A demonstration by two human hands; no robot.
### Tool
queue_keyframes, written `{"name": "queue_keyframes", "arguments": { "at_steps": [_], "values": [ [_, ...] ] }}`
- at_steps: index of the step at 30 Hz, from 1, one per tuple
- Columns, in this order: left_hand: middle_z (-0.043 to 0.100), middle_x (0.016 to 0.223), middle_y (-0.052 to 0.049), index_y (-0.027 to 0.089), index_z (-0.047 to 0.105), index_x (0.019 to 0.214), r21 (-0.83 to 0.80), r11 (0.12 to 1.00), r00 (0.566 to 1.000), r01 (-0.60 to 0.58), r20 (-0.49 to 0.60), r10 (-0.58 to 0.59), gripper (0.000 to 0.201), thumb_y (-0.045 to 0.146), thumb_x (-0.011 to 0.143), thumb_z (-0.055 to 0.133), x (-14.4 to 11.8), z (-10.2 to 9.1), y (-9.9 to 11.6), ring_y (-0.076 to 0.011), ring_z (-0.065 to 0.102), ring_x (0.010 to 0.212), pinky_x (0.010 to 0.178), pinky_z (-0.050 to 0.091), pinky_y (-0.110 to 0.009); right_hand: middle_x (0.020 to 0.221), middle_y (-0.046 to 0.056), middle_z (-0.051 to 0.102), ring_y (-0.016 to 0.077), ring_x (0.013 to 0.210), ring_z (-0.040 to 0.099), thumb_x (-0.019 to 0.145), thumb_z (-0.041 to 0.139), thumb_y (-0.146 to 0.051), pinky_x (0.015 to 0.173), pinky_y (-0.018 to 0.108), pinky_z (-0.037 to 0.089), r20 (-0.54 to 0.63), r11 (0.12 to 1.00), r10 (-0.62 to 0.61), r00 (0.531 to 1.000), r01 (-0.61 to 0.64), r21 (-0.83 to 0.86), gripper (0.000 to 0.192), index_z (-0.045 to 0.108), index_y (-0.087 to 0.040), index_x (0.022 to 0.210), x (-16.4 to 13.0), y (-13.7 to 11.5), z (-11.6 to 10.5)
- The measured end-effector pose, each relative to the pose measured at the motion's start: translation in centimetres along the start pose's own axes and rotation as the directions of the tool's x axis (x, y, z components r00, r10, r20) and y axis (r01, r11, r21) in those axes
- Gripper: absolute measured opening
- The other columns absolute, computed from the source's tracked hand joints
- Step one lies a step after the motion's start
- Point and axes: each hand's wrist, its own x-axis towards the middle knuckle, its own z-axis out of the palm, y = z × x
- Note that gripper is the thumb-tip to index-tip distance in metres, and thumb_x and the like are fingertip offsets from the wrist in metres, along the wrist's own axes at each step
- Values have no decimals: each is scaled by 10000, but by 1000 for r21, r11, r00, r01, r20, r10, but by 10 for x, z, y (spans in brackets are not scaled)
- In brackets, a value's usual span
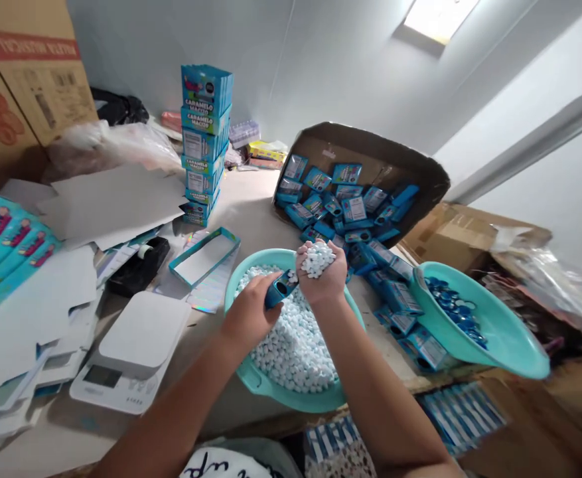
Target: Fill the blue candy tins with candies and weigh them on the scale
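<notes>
My left hand (pixel 251 315) grips a small blue candy box (pixel 275 292) with a dark round opening, tilted toward my other hand. A heap of small white candies (pixel 318 259) fills my right hand (pixel 323 284), which is cupped palm up with its fingers curled round them. A few white pieces lie where the box meets the right hand. Both hands are over a turquoise basin (pixel 295 400) holding a deep mass of similar white candies. The inside of the small box is hidden.
A tilted cardboard box (pixel 370 143) spills blue packs rightward. A turquoise bowl (pixel 514 342) holds blue round pieces. A white scale (pixel 139 332), an open blue tray (pixel 178 269) and a tall stack of blue cartons (pixel 206 126) stand left. Cardboard sheets (pixel 116 206) lie beyond.
</notes>
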Motion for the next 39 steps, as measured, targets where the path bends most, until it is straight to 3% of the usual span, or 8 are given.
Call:
{"name": "queue_keyframes", "arguments": {
  "at_steps": [4, 12, 22, 27, 33, 39],
  "values": [
    [645, 1311, -130, 185, 542, 1411, 8, 1000, 999, 18, 46, -18, 570, 97, 851, 607, -4, -1, 2, -286, 642, 1203, 1027, 545, -429, 645, -17, 590, 96, 559, 604, 884, 480, -280, 464, 149, 491, -2, 1000, 1, 1000, -1, 17, 101, 491, -222, 802, -6, -1, -8],
    [615, 1353, -120, 225, 505, 1425, 48, 998, 992, 27, 122, -33, 594, 75, 854, 578, -6, -1, 5, -301, 632, 1219, 1037, 543, -457, 659, -40, 586, 85, 579, 583, 880, 547, -289, 514, 155, 496, 96, 990, -37, 995, 50, -134, 106, 502, -223, 810, -17, 7, -10],
    [615, 1327, -109, 244, 499, 1363, 74, 996, 991, 40, 121, -49, 576, 40, 828, 563, -7, 1, 7, -302, 618, 1244, 1052, 534, -477, 655, -52, 587, 103, 590, 594, 823, 608, -373, 569, 210, 512, 155, 911, -187, 970, 231, -341, 153, 536, -238, 829, -21, 14, -16],
    [629, 1254, -108, 233, 508, 1306, 79, 996, 989, 41, 138, -52, 529, 27, 822, 563, -6, 0, 8, -308, 621, 1210, 1045, 532, -498, 675, -53, 589, 110, 623, 610, 819, 620, -401, 604, 228, 523, 256, 859, -244, 935, 331, -390, 178, 533, -247, 838, -21, 15, -19],
    [628, 1238, -112, 222, 508, 1291, 74, 997, 989, 22, 141, -33, 484, 30, 850, 551, -6, 0, 9, -303, 611, 1222, 1047, 531, -485, 671, -44, 594, 117, 621, 591, 788, 597, -378, 595, 234, 521, 305, 841, -260, 916, 370, -396, 143, 551, -243, 791, -25, 17, -16],
    [619, 1284, -106, 237, 485, 1356, 27, 999, 997, -26, 78, 24, 547, 29, 853, 534, -7, 2, 8, -282, 602, 1248, 1088, 513, -471, 672, -32, 611, 121, 637, 603, 801, 603, -365, 610, 226, 520, 338, 851, -220, 915, 349, -393, 146, 542, -236, 770, -26, 16, -14]
  ]
}}
